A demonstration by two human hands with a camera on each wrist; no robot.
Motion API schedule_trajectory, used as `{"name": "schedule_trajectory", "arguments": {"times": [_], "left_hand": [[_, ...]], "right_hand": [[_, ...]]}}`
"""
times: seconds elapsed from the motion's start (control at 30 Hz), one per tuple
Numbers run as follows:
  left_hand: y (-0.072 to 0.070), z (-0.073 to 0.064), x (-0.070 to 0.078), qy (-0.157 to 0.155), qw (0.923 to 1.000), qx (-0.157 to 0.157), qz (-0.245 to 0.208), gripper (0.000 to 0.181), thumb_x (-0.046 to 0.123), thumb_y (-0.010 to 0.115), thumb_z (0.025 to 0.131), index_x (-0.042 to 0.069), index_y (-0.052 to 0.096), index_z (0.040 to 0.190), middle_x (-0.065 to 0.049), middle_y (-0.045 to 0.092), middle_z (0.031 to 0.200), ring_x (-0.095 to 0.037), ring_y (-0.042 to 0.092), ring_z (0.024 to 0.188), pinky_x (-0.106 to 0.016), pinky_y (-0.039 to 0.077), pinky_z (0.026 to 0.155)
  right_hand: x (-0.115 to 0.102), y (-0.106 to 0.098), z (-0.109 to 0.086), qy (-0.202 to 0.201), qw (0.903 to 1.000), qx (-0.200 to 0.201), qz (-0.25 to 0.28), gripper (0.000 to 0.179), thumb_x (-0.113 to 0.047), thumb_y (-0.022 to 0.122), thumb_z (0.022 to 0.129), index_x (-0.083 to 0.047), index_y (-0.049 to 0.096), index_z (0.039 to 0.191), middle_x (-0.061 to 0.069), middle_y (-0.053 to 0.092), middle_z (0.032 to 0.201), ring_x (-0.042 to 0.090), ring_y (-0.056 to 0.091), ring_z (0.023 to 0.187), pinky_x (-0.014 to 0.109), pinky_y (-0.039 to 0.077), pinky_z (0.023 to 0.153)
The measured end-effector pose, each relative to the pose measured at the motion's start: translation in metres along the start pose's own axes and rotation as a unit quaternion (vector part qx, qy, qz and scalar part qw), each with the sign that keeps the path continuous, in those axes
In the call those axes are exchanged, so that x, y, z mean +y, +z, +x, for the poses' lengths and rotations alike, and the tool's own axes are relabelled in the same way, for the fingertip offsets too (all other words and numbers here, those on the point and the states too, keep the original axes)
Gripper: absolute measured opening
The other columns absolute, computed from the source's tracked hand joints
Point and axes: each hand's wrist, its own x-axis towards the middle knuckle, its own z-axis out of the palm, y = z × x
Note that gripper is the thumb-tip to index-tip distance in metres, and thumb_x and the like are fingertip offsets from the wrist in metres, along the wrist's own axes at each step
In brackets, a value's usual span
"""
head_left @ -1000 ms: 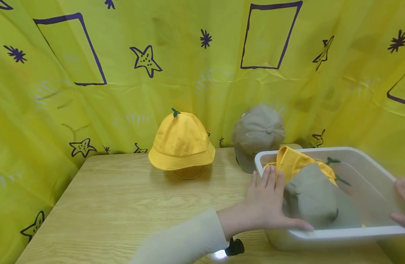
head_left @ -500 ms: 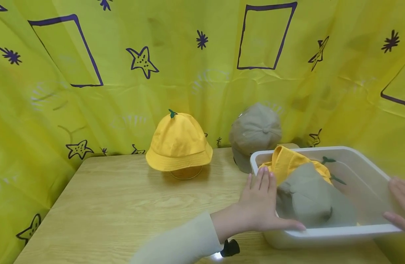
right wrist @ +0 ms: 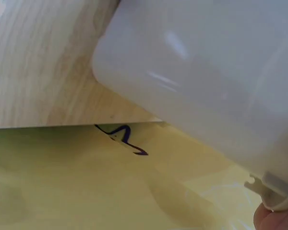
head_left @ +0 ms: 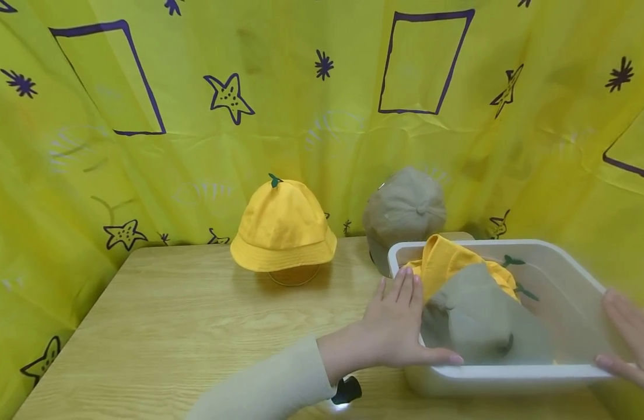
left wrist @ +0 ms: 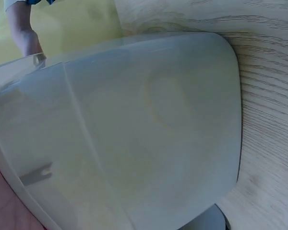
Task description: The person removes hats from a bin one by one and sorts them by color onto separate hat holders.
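A whitish plastic tub (head_left: 532,373) sits at the right end of the table, its left rim partly in front of the grey cap. My left hand (head_left: 398,326) lies along its left rim with straight fingers, thumb on the front rim. On the opposite side my right hand (head_left: 629,341) touches the right rim, fingers extended and partly cut off by the frame edge. Inside the tub are yellow cloth hats (head_left: 448,262) with green sprouts and a grey-green cap (head_left: 476,315). The right wrist view shows fingertips (right wrist: 273,219) at the rim beside a small notch.
A yellow bucket hat (head_left: 285,224) with a green sprout stands on a wire stand at the back of the wooden table (head_left: 196,326). Right of it, a greyish cap (head_left: 406,204) stands behind the tub. A yellow patterned curtain (head_left: 280,128) hangs behind the table.
The tub has slid a little to the left along the table, both hands moving with it. The hats at the back have stayed where they were; the view has shifted slightly.
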Motion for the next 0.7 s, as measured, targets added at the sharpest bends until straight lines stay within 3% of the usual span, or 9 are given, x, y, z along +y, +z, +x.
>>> {"name": "schedule_trajectory", "arguments": {"times": [0.23, 0.5, 0.7], "left_hand": [[0.003, -0.003, 0.000, 0.005, 0.9999, -0.004, 0.016, 0.117, 0.090, 0.022, 0.072, 0.006, 0.007, 0.152, -0.011, 0.004, 0.159, -0.021, -0.003, 0.146, -0.043, 0.009, 0.118], [-0.001, -0.008, -0.006, 0.000, 0.9996, 0.001, 0.029, 0.117, 0.090, 0.021, 0.072, 0.006, 0.009, 0.152, -0.012, 0.004, 0.159, -0.023, -0.003, 0.146, -0.043, 0.011, 0.117], [-0.001, -0.013, -0.014, 0.005, 0.9999, 0.007, 0.015, 0.115, 0.088, 0.026, 0.074, 0.005, 0.009, 0.152, -0.012, 0.005, 0.159, -0.024, -0.002, 0.146, -0.044, 0.013, 0.117]], "right_hand": [[0.004, -0.003, 0.000, -0.020, 0.9993, 0.008, 0.031, 0.096, -0.025, 0.071, 0.079, -0.013, 0.010, 0.153, -0.015, -0.001, 0.158, -0.005, -0.003, 0.141, 0.012, -0.006, 0.110], [-0.004, -0.005, 0.010, -0.043, 0.9983, 0.008, 0.038, 0.085, -0.033, 0.060, 0.090, -0.011, 0.007, 0.153, -0.011, -0.003, 0.158, -0.001, -0.004, 0.142, 0.014, -0.006, 0.111], [-0.016, -0.004, 0.015, -0.059, 0.9976, 0.021, 0.029, 0.076, -0.043, 0.049, 0.096, -0.016, 0.006, 0.153, -0.014, -0.002, 0.157, -0.001, -0.003, 0.142, 0.015, -0.005, 0.112]]}}
